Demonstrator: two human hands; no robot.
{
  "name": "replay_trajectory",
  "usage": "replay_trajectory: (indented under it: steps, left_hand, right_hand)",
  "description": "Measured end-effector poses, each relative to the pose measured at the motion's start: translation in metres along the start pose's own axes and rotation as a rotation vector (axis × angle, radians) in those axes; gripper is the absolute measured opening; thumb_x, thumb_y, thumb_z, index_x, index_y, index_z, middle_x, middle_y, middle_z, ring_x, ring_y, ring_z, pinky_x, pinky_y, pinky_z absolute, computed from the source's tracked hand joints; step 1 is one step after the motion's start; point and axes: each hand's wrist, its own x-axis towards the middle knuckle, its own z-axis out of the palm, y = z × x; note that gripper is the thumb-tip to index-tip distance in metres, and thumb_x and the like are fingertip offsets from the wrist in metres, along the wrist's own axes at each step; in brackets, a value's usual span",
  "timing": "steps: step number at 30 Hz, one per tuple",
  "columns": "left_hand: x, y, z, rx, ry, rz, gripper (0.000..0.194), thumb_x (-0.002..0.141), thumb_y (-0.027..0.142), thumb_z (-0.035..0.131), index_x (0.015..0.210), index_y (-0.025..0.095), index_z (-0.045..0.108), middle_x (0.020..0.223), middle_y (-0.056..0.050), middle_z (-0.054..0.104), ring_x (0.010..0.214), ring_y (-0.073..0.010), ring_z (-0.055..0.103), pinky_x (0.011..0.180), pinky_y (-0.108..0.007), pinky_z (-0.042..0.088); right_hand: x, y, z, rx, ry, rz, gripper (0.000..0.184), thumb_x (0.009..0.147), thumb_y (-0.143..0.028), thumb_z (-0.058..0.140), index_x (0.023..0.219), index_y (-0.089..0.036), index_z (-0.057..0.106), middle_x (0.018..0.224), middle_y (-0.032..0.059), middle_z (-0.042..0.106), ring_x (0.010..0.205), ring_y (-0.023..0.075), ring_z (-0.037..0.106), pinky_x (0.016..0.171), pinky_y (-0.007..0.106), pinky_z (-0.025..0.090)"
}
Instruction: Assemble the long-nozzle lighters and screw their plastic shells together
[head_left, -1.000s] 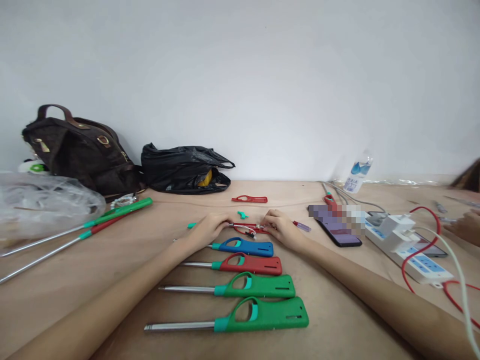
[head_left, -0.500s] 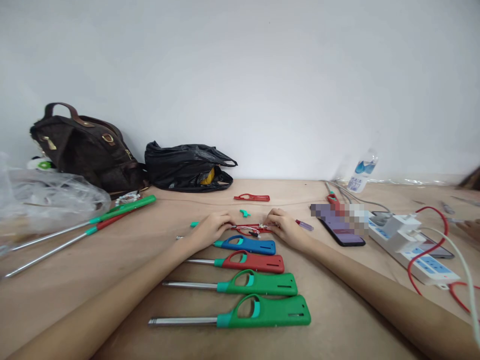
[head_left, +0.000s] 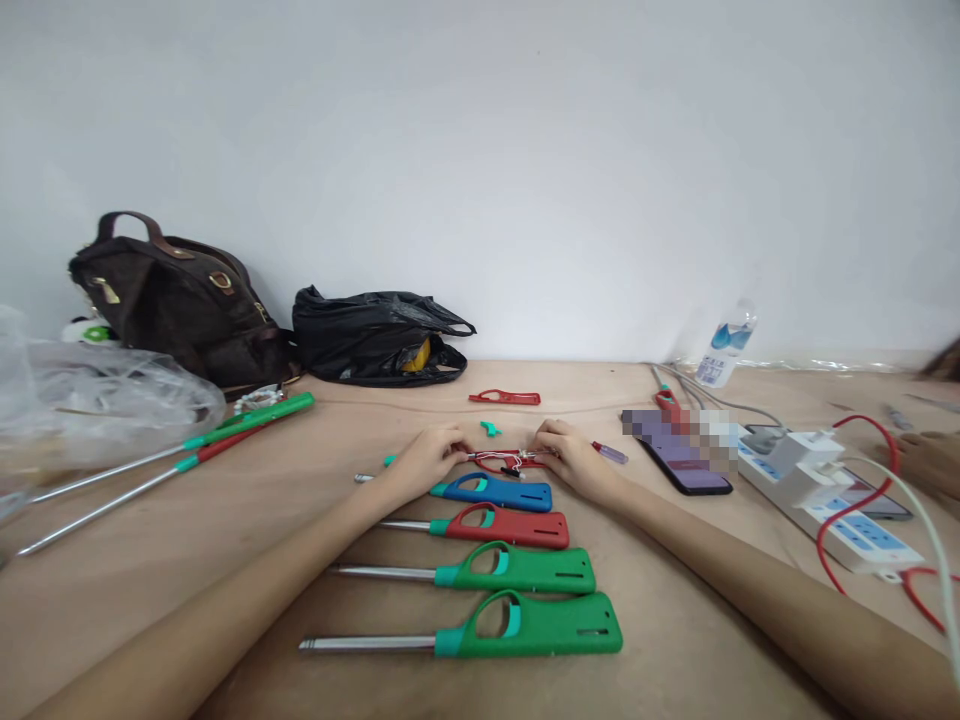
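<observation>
My left hand point(head_left: 421, 457) and my right hand point(head_left: 568, 453) rest on the brown table point(head_left: 300, 480), fingers curled, each pinching one end of an opened red lighter half point(head_left: 508, 460) with thin wires showing inside. Just in front of my hands lies a row of long-nosed lighters: a blue one point(head_left: 491, 491), a red one point(head_left: 506, 527) and two green ones point(head_left: 517, 569) point(head_left: 529, 627), metal tubes pointing left. A small teal part point(head_left: 490, 428) and a red shell half point(head_left: 505, 397) lie beyond my hands.
A small screwdriver point(head_left: 609, 452), a phone point(head_left: 686, 462) and a white power strip point(head_left: 832, 495) with red cables sit to the right, where another person's hand point(head_left: 926, 462) shows. Left: two long lighters point(head_left: 225, 435), clear plastic bag point(head_left: 90, 400), brown handbag point(head_left: 176, 300), black bag point(head_left: 375, 340). A water bottle point(head_left: 724, 345) stands by the wall.
My hands stay on the opened red lighter with only slight finger movement. The view has shifted a little to the left.
</observation>
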Motion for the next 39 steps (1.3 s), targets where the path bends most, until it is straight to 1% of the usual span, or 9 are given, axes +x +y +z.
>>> replay_trajectory:
  steps: [4,8,14,16,19,22,27,33,39]
  left_hand:
    - [0.005,0.002,0.002,-0.073,0.009,-0.101,0.007,0.074,0.009,0.062,0.073,0.014,0.065,0.073,-0.001,0.067,0.070,-0.0163,0.060,0.066,-0.025,0.046]
    - [0.013,0.007,0.001,-0.137,-0.043,-0.170,0.009,0.069,0.007,0.058,0.063,0.014,0.060,0.063,0.001,0.063,0.062,-0.0149,0.057,0.059,-0.023,0.043]
    - [0.019,0.015,-0.005,-0.005,-0.097,-0.103,0.011,0.063,0.006,0.053,0.059,0.015,0.056,0.059,0.003,0.059,0.059,-0.0141,0.053,0.054,-0.022,0.034]
    - [0.021,0.015,-0.006,0.029,-0.120,-0.088,0.014,0.061,0.003,0.050,0.057,0.016,0.055,0.058,0.003,0.058,0.059,-0.0139,0.052,0.054,-0.022,0.032]
    - [0.022,0.012,-0.006,0.028,-0.133,-0.075,0.015,0.060,0.003,0.048,0.057,0.016,0.054,0.058,0.003,0.057,0.059,-0.0143,0.052,0.053,-0.022,0.031]
    - [0.021,0.010,-0.005,0.025,-0.112,-0.072,0.012,0.062,0.006,0.050,0.059,0.017,0.055,0.059,0.003,0.056,0.060,-0.0148,0.052,0.053,-0.022,0.030]
    - [0.020,0.009,-0.005,0.046,-0.129,-0.074,0.008,0.064,0.010,0.052,0.064,0.017,0.056,0.062,0.003,0.057,0.061,-0.0149,0.052,0.053,-0.022,0.029]
    - [0.022,0.011,-0.007,0.136,-0.182,-0.028,0.006,0.067,0.014,0.053,0.062,0.018,0.053,0.060,0.003,0.054,0.058,-0.0138,0.049,0.055,-0.023,0.029]
    - [0.027,0.021,-0.007,0.192,-0.156,0.022,0.009,0.073,0.013,0.054,0.066,0.017,0.058,0.065,0.000,0.060,0.061,-0.0145,0.053,0.056,-0.022,0.031]
  right_hand:
    - [0.000,0.000,0.000,0.006,-0.001,0.003,0.014,0.089,-0.012,0.052,0.087,-0.019,0.064,0.091,0.0073,0.056,0.089,0.0213,0.053,0.080,0.034,0.044]
    - [0.003,0.002,-0.002,-0.002,-0.019,0.016,0.013,0.085,-0.009,0.055,0.087,-0.018,0.064,0.092,0.0071,0.058,0.091,0.0213,0.054,0.082,0.034,0.044]
    - [0.008,0.002,-0.011,0.017,-0.049,0.084,0.023,0.081,-0.008,0.062,0.103,-0.017,0.062,0.092,0.0064,0.061,0.088,0.0196,0.056,0.080,0.033,0.045]
    - [0.009,-0.003,-0.015,0.033,-0.044,0.090,0.018,0.082,-0.010,0.060,0.098,-0.017,0.061,0.090,0.0053,0.061,0.085,0.0186,0.056,0.078,0.033,0.044]
    - [0.009,-0.016,-0.018,0.035,-0.063,0.050,0.005,0.084,-0.015,0.059,0.082,-0.019,0.059,0.084,0.0040,0.061,0.082,0.0184,0.056,0.074,0.031,0.043]
    - [0.007,-0.031,-0.015,-0.020,-0.132,0.010,0.011,0.083,-0.022,0.062,0.073,-0.020,0.058,0.080,0.0041,0.060,0.083,0.0205,0.055,0.073,0.032,0.042]
    - [0.009,-0.041,-0.008,-0.071,-0.137,0.022,0.012,0.081,-0.018,0.062,0.070,-0.020,0.055,0.079,0.0038,0.059,0.082,0.0201,0.054,0.072,0.031,0.039]
    - [0.013,-0.036,-0.010,-0.036,-0.113,0.060,0.009,0.080,-0.015,0.059,0.073,-0.018,0.054,0.080,0.0032,0.058,0.078,0.0171,0.053,0.067,0.027,0.037]
    - [0.014,-0.034,-0.009,0.016,-0.116,0.092,0.006,0.078,-0.013,0.059,0.075,-0.017,0.056,0.081,0.0019,0.057,0.075,0.0147,0.052,0.066,0.025,0.036]
